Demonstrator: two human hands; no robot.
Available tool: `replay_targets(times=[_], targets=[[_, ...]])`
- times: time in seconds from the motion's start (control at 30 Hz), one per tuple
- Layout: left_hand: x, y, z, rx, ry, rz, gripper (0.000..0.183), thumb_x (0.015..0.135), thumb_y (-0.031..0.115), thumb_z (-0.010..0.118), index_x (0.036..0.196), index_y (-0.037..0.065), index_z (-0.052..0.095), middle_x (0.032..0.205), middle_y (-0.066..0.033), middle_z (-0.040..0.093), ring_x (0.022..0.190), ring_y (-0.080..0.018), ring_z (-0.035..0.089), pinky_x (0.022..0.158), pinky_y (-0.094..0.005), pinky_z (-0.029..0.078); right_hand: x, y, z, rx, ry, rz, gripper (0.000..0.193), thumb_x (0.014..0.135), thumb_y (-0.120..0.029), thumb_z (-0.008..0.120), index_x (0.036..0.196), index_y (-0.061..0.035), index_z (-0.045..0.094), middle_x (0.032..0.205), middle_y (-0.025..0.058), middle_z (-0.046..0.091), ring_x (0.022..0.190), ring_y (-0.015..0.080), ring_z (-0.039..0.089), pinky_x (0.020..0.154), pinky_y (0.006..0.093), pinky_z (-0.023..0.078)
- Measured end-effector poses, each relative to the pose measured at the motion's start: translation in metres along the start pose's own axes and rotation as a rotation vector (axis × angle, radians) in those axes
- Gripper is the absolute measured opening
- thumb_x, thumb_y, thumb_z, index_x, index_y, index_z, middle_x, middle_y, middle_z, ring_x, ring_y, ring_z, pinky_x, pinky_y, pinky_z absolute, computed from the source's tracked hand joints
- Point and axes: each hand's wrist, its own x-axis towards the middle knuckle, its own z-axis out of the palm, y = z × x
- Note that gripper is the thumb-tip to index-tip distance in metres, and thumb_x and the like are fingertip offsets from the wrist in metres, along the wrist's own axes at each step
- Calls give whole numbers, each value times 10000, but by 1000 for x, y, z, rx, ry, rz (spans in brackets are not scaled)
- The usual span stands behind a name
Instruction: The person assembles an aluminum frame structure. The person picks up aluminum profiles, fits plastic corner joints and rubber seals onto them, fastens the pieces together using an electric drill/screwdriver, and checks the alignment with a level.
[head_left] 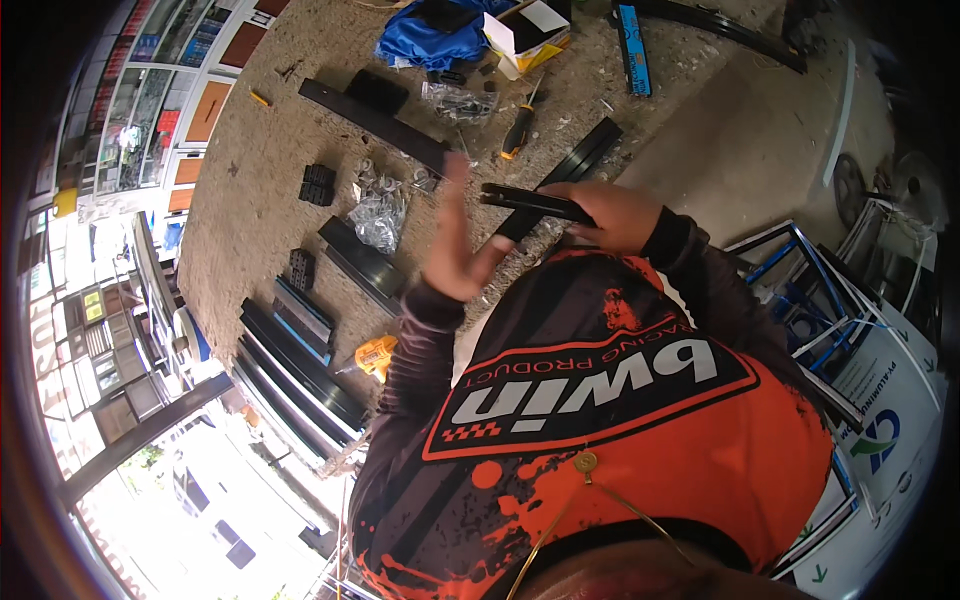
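My right hand grips a short black channel-shaped bar, whose free end points left. My left hand is held up just left of that bar, fingers straight and thumb apart, with nothing in it. A longer black profile lies slanted on the table beneath the bar, partly hidden by it and by my right hand. Behind my left fingertips, another dark strip runs toward the far left. Beyond the bar rests a screwdriver with a yellow and black handle.
The worn table holds clear bags of small parts, black blocks, a black profile piece and several long profiles. A yellow power tool sits by my left forearm. Farther away are a blue cloth and an open box.
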Motion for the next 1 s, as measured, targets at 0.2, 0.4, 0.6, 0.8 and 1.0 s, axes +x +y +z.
replay_targets(times=[0.2,0.4,0.6,0.8,1.0], targets=[[-14,-24,1,-100,-92,12,998,799,225,727,1504,-17,64,1564,-226,139,1450,-326,178,1154,-409,156,4,-31,32,-46,133,117,553,809,-71,634,1322,-28,434,1153,212,575,1104,385,549,938,439,438],[-28,-52,25,-1130,-66,-484,676,908,237,617,1426,-24,270,1411,-177,423,1320,-275,412,1058,-372,338,25,-33,56,-147,250,160,564,795,-70,630,1319,-33,424,1085,251,586,1015,434,570,887,485,450],[-29,-64,39,-724,-15,-487,351,909,220,649,1137,-32,564,1015,-103,660,906,-181,612,829,-316,478,34,10,45,40,310,30,676,805,-360,705,1313,-7,432,1177,277,548,1056,404,575,906,476,466],[-38,-36,55,-689,7,-426,366,891,167,684,1170,-36,563,1110,-123,657,999,-184,618,897,-318,475,48,199,-86,-433,784,991,842,760,-599,674,1312,7,480,1331,236,503,1213,380,507,994,474,430],[-55,-12,58,-748,70,-568,359,895,121,671,1210,-4,553,1063,-80,660,971,-174,610,871,-333,493,93,329,-108,-436,455,754,772,651,-458,760,1255,-43,516,1228,225,558,1136,341,540,946,427,448]])
